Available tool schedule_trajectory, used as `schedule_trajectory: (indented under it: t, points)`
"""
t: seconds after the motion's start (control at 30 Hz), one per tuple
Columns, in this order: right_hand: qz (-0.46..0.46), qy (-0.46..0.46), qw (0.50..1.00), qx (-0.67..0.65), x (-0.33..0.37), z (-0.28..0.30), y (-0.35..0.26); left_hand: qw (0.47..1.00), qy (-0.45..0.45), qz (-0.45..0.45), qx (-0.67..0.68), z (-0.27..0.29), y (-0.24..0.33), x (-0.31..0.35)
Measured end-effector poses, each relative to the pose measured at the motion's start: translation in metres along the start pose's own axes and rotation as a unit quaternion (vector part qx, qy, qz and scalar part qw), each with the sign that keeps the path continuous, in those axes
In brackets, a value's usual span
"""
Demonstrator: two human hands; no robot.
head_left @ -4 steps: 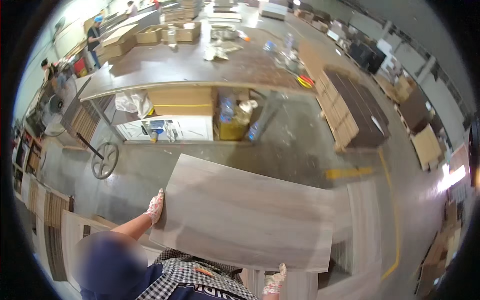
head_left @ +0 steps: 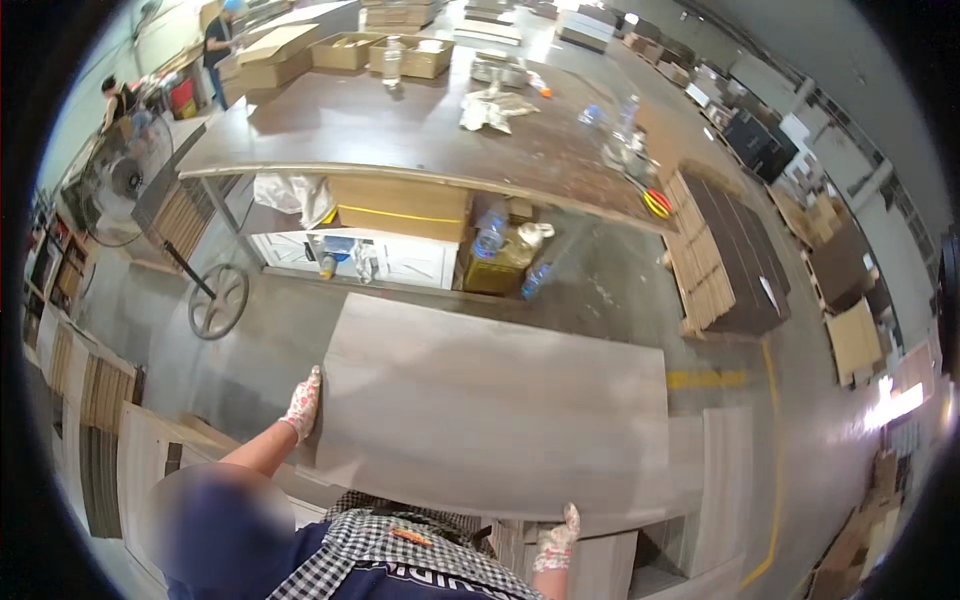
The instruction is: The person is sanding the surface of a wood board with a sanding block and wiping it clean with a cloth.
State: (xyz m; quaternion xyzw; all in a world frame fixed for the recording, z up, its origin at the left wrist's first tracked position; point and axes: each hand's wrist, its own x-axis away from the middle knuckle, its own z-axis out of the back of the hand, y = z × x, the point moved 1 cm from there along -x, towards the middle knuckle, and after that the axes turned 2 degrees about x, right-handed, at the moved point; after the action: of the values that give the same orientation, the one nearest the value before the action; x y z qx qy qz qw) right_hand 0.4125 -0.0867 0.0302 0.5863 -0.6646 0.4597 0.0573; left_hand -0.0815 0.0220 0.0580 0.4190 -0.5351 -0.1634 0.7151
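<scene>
A wide grey wood-grain board (head_left: 495,410) is held out in front of me, its broad face up. My left hand (head_left: 303,405), in a white patterned glove, grips the board's left edge with the thumb at the top and the fingers hidden beneath. At the near edge, toward the right corner, my right hand (head_left: 556,545) wears a similar glove and grips the board, thumb up. Below the board's right side lie more grey boards (head_left: 725,470).
Beyond the board stands a long brown table (head_left: 330,125) with cartons (head_left: 410,58), bottles and a cloth (head_left: 495,108). A stack of brown panels (head_left: 725,250) stands right. A spoked wheel (head_left: 218,302) and a fan (head_left: 125,180) are left. Two people (head_left: 217,50) are far left.
The view has shifted, so the table appears lower and farther right. The board looks more level, its right end higher in the picture. Both hands keep their hold.
</scene>
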Motion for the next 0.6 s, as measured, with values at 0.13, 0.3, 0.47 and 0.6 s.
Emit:
schedule_trajectory:
  t: [0.13,0.3,0.47,0.6]
  points:
    - [-0.017,-0.069,0.996,0.059,-0.05,-0.112,0.008,0.996,0.045,0.002,0.081,0.043,0.045,-0.033]
    - [-0.076,-0.091,0.982,0.145,-0.089,-0.226,0.012,0.989,0.069,-0.003,0.131,0.082,0.076,-0.08]
    - [-0.065,-0.172,0.975,0.126,-0.145,-0.298,0.025,0.983,0.121,-0.027,0.133,0.084,0.128,-0.114]
    - [-0.087,-0.18,0.971,0.134,-0.183,-0.353,0.035,0.984,0.133,-0.041,0.109,0.053,0.214,-0.115]
